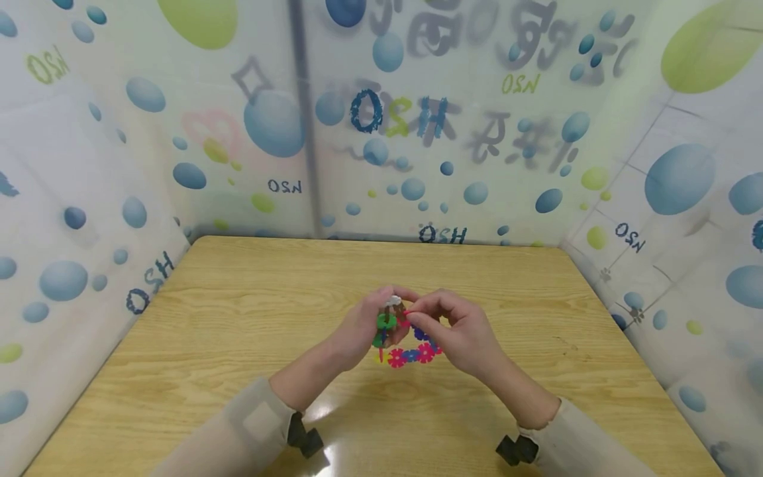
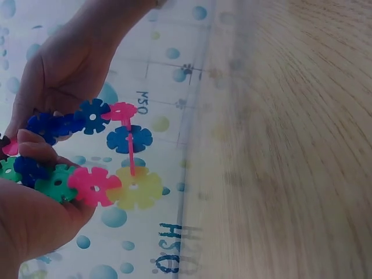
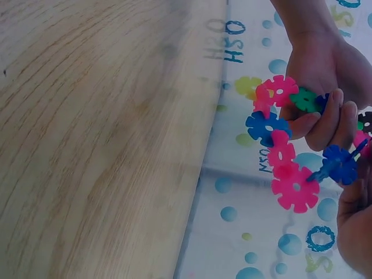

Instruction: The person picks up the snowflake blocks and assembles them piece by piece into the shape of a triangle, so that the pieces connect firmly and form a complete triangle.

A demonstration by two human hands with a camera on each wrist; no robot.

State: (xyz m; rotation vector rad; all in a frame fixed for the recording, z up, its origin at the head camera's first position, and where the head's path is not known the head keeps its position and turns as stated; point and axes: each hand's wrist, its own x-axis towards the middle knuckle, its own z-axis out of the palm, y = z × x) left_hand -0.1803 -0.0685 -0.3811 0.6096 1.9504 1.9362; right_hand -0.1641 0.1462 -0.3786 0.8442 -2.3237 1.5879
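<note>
A chain of plastic snowflake discs (image 1: 425, 353), slotted edge to edge, curves between both hands above the table. My left hand (image 1: 359, 329) grips one side of it, fingers curled round green and dark blue discs. A white disc (image 1: 393, 301) and a brown disc show at that hand's fingertips. My right hand (image 1: 467, 333) pinches a small pink disc (image 1: 407, 315) between thumb and forefinger, close beside the brown one. In the left wrist view, a yellow disc (image 2: 138, 189) and a blue disc (image 2: 93, 116) form part of the hanging loop. Fingers partly hide the joint between the hands.
The wooden table (image 1: 256, 285) spreads under both arms, its far edge against a patterned curtain (image 1: 381, 165) with blue and green dots. More curtain stands at left and right. A black strap piece (image 1: 304, 435) hangs at each sleeve cuff.
</note>
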